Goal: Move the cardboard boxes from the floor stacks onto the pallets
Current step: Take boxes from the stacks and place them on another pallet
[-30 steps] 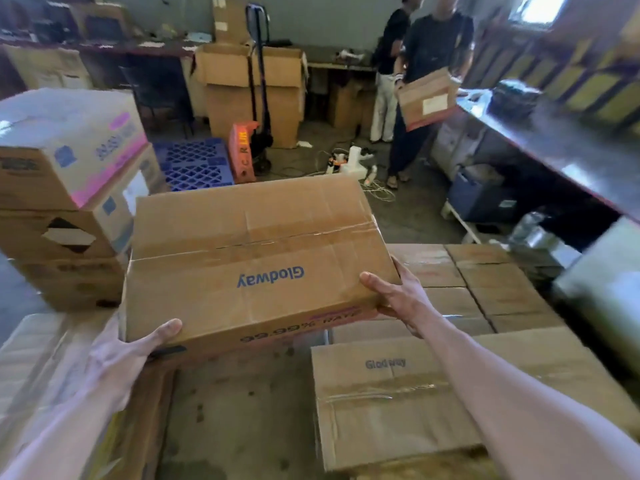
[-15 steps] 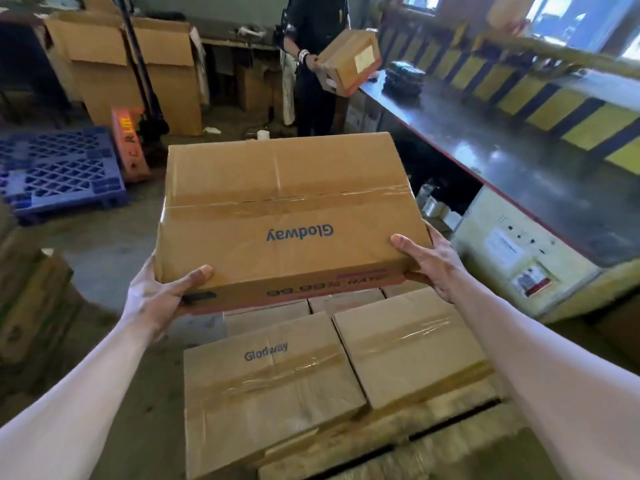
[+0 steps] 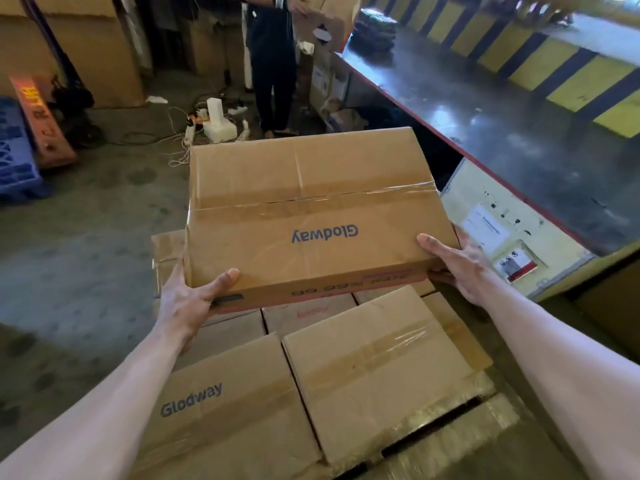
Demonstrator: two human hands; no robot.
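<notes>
I hold a taped brown cardboard box (image 3: 311, 216) printed "Glodway" upside down, in the middle of the view. My left hand (image 3: 188, 299) grips its near left corner, thumb on top. My right hand (image 3: 457, 261) grips the near right edge, thumb on top and fingers underneath. The box hangs just above a layer of several similar boxes (image 3: 374, 368) lying flat on a wrapped wooden pallet (image 3: 460, 424). One of them, at the near left, reads "Glodway" (image 3: 221, 407).
A long dark counter with a red edge (image 3: 485, 109) runs along the right, with yellow-black barriers behind. A person in dark clothes (image 3: 270, 64) stands ahead holding a box. Cables and white blocks (image 3: 214, 123) lie on the floor. At the left are a blue pallet (image 3: 14, 157) and an orange pallet jack (image 3: 41, 123).
The view has swung right, away from the floor stacks at the left. The box has come down closer to the layer of boxes on the pallet. Both hands keep the same hold.
</notes>
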